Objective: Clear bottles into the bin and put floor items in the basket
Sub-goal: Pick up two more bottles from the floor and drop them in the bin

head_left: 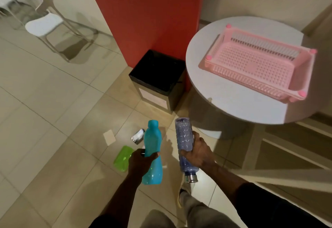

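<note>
My left hand (141, 162) grips a turquoise plastic bottle (152, 143) around its waist, held upright. My right hand (198, 151) holds a clear purple-blue bottle (184, 135) upside down, its metal cap pointing at the floor. The black-lined square bin (143, 77) stands ahead on the floor against the red pillar. A pink perforated basket (303, 69) rests on the round white table (224, 91) to the right. On the floor below my hands lie a green lid-like container (122, 158), a small silver packet (137, 136) and a beige card (109, 137).
A red pillar (147, 12) rises behind the bin. White chairs (45, 24) stand at the far left on the tiled floor. My leg and shoe (181, 197) are below my right hand. A wooden frame structure (280, 152) sits on the right.
</note>
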### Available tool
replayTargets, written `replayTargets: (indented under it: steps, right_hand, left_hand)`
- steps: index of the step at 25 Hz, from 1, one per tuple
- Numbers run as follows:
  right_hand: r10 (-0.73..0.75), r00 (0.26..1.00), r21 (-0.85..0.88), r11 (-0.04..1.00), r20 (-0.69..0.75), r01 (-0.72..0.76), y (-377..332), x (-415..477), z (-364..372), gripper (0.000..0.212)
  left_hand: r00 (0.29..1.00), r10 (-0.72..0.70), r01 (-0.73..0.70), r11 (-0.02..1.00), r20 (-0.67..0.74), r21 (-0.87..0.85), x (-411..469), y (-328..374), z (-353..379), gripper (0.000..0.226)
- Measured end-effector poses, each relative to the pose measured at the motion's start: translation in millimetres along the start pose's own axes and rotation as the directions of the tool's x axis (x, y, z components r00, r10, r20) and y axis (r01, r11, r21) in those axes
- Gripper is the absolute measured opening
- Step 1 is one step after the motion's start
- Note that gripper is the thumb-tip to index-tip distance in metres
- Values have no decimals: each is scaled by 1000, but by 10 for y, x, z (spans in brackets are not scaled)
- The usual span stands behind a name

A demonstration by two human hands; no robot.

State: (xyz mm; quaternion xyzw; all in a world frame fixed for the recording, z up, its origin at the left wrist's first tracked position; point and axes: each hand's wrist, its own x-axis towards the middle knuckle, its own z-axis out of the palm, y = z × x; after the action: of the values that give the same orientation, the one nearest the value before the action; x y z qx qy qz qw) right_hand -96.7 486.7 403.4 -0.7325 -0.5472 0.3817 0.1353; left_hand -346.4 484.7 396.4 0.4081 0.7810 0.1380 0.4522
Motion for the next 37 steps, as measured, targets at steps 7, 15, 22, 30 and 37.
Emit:
replayTargets:
  steps: [7,15,22,30,37]
  right_hand:
    - [-81,997,-27,996,14,81,-641,1161,-281,84]
    - [138,990,97,986,1,-138,-1122,2459,-68,77]
    - [274,961,99,956,41,-277,-1621,3639,28,68]
    - [345,938,206,916,38,-345,-1690,5009,129,48]
    - [442,897,133,889,8,-439,-1257,6332,579,66]
  left_hand:
    - [1000,18,-19,999,-13,-37,1121,1002,-234,46]
    - [996,31,-38,995,78,95,2624,1600,-429,57]
    - [979,15,-54,982,205,183,3972,2198,-635,67]
    - [972,-71,48,993,224,107,5208,2624,-345,65]
    - [971,-41,26,998,238,63,6266,2709,230,74]
